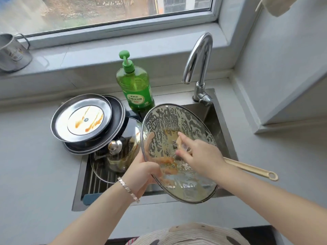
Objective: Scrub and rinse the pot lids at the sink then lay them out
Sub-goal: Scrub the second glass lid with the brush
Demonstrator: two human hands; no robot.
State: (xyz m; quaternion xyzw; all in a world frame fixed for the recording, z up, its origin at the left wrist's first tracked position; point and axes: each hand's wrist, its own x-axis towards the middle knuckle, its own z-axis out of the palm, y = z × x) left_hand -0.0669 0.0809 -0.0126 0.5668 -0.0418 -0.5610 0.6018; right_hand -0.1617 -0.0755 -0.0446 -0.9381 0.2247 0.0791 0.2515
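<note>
A large glass pot lid, streaked with foam and orange grease, is tilted over the sink. My left hand grips its lower left rim from behind. My right hand presses a scrubber against the lid's inner face. Two dark metal lids, the upper one stained with orange sauce, are stacked on the sink's left edge. Another glass lid with a shiny knob lies on the rack in the sink.
A green dish soap bottle stands behind the sink, and the chrome tap arches at the back right with no water running. A beige handle sticks out right over the counter. A metal mug sits on the windowsill.
</note>
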